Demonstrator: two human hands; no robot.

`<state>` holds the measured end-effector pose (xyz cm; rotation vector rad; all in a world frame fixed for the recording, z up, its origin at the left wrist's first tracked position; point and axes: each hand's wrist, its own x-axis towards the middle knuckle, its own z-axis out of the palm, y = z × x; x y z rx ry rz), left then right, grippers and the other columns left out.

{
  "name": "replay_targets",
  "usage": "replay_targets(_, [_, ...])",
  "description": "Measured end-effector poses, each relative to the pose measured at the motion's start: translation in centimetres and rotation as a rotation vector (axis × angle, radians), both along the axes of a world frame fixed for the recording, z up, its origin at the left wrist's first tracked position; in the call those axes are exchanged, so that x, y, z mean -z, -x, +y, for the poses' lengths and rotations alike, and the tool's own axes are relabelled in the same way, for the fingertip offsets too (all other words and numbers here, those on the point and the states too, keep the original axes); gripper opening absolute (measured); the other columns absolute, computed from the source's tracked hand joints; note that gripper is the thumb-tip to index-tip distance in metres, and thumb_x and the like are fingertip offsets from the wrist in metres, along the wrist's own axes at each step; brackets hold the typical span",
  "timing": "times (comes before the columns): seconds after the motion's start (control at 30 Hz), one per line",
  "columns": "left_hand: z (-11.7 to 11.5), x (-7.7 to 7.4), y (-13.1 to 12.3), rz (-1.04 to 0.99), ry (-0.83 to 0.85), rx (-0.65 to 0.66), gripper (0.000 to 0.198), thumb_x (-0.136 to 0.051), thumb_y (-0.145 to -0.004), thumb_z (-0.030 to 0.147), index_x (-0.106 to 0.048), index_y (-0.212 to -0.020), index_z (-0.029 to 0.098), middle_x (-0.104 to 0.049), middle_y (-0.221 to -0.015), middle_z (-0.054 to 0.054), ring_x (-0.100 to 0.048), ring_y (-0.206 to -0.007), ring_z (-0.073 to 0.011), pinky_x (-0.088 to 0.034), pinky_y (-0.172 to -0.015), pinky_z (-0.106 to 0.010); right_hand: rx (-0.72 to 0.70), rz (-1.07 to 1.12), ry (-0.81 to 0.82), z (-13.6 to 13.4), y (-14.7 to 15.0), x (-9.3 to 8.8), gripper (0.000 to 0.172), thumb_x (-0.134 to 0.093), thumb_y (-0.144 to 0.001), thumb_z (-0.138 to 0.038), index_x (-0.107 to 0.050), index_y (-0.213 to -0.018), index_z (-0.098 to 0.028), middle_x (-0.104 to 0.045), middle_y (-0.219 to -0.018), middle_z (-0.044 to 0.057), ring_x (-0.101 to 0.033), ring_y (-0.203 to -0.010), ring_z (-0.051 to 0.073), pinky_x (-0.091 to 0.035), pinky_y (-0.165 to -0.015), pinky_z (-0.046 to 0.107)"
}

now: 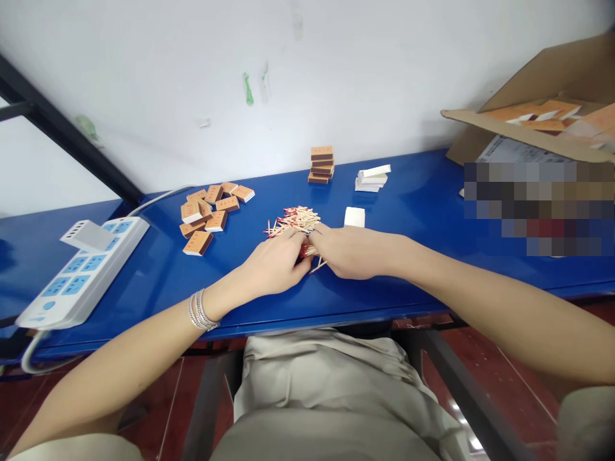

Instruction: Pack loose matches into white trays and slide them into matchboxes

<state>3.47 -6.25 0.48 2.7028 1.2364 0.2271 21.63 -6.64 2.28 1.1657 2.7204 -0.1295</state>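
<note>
A loose pile of red-tipped matches [292,221] lies on the blue table [413,205]. My left hand [276,262] and my right hand [348,251] meet at the pile's near edge, fingers curled together around a small bunch of matches [310,251]. A few match ends stick out between the two hands. A silver bracelet circles my left wrist. A white inner tray [354,217] lies just behind my right hand.
Several orange matchboxes [211,214] lie scattered at the left. A short stack of orange boxes [321,164] and white trays [372,178] stand near the wall. A white power strip [84,269] sits far left. An open cardboard box [533,121] of matchboxes is at the right.
</note>
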Motion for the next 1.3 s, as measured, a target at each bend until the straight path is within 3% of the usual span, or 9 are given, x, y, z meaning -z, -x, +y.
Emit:
replay_targets(0.17, [0.0, -0.6, 0.5, -0.123, 0.074, 0.030, 0.011, -0.052, -0.089, 0.028, -0.051, -0.088, 0.018, -0.059, -0.087, -0.005, -0.056, -0.076, -0.0192, -0.046, -0.071, -0.035, -0.008, 0.033, 0.051, 0.7, -0.6, 0.2, 0.024, -0.042, -0.087, -0.006, -0.055, -0.108, -0.008, -0.061, -0.108, 0.016, -0.060, -0.073, 0.019, -0.040, -0.059, 0.029])
replay_targets(0.3, [-0.4, -1.0, 1.0, -0.204, 0.127, 0.013, 0.030, -0.062, -0.084, 0.039, -0.046, -0.100, 0.019, -0.056, -0.077, 0.001, -0.048, -0.057, -0.0138, -0.039, -0.057, -0.030, 0.041, 0.047, 0.108, 1.1, -0.9, 0.0, 0.023, -0.045, -0.086, -0.008, -0.054, -0.107, -0.007, -0.062, -0.106, 0.016, -0.059, -0.076, 0.019, -0.041, -0.059, 0.028])
replay_targets(0.43, [-0.6, -0.9, 1.0, -0.126, 0.080, 0.111, 0.041, -0.071, -0.079, 0.049, -0.046, -0.093, 0.019, -0.058, -0.086, -0.003, -0.052, -0.066, -0.0158, -0.040, -0.060, -0.030, 0.066, 0.060, 0.134, 1.0, -0.8, -0.4, 0.017, -0.048, -0.087, -0.010, -0.057, -0.101, -0.010, -0.064, -0.100, 0.014, -0.057, -0.070, 0.017, -0.039, -0.056, 0.027])
replay_targets(0.6, [-0.3, -0.2, 0.6, -0.098, 0.017, 0.093, 0.026, -0.063, -0.089, 0.036, -0.046, -0.081, 0.019, -0.061, -0.082, -0.002, -0.056, -0.070, -0.0159, -0.041, -0.063, -0.030, 0.042, 0.074, 0.093, 0.9, -0.5, -0.4, 0.014, -0.048, -0.087, -0.010, -0.058, -0.097, -0.010, -0.064, -0.100, 0.014, -0.057, -0.072, 0.017, -0.038, -0.058, 0.027])
replay_targets(0.73, [-0.2, 0.4, 0.5, -0.111, -0.044, 0.053, 0.020, -0.060, -0.091, 0.032, -0.047, -0.082, 0.019, -0.061, -0.080, -0.001, -0.057, -0.067, -0.0156, -0.040, -0.061, -0.029, 0.018, 0.107, 0.100, 0.9, -0.4, -0.3, 0.014, -0.046, -0.087, -0.007, -0.059, -0.092, -0.011, -0.065, -0.099, 0.013, -0.058, -0.072, 0.016, -0.039, -0.062, 0.028])
replay_targets(0.93, [0.0, 0.7, 0.4, -0.131, -0.037, 0.045, 0.019, -0.057, -0.093, 0.031, -0.047, -0.081, 0.019, -0.062, -0.078, -0.001, -0.057, -0.065, -0.0151, -0.040, -0.060, -0.029, 0.038, 0.064, 0.167, 0.8, -0.7, -1.6, 0.006, -0.054, -0.082, -0.010, -0.059, -0.082, -0.014, -0.067, -0.086, 0.009, -0.057, -0.069, 0.016, -0.039, -0.061, 0.028])
replay_targets(1.0, [0.1, 0.7, 0.3, -0.139, -0.044, 0.047, 0.019, -0.056, -0.093, 0.030, -0.047, -0.081, 0.019, -0.062, -0.077, -0.001, -0.057, -0.064, -0.0150, -0.040, -0.060, -0.029, 0.027, 0.045, 0.190, 0.8, -0.7, -2.1, 0.002, -0.059, -0.081, -0.015, -0.060, -0.083, -0.015, -0.067, -0.085, 0.008, -0.057, -0.070, 0.017, -0.039, -0.061, 0.028])
replay_targets(1.13, [0.2, 0.8, 0.4, -0.143, -0.053, 0.059, 0.018, -0.057, -0.093, 0.029, -0.048, -0.081, 0.019, -0.061, -0.075, -0.001, -0.057, -0.064, -0.0151, -0.040, -0.061, -0.028, 0.033, 0.087, 0.207, 1.1, -0.3, -2.3, 0.012, -0.065, -0.084, -0.024, -0.063, -0.091, -0.014, -0.068, -0.085, 0.007, -0.061, -0.075, 0.018, -0.041, -0.064, 0.028])
replay_targets(1.3, [0.5, 1.0, 0.6, -0.139, -0.072, 0.057, 0.016, -0.058, -0.094, 0.028, -0.049, -0.084, 0.018, -0.061, -0.076, -0.001, -0.059, -0.068, -0.0168, -0.042, -0.063, -0.029, 0.049, 0.136, 0.146, 1.3, 0.2, -1.5, 0.011, -0.063, -0.086, -0.019, -0.065, -0.096, -0.014, -0.070, -0.086, 0.008, -0.064, -0.075, 0.018, -0.042, -0.065, 0.027])
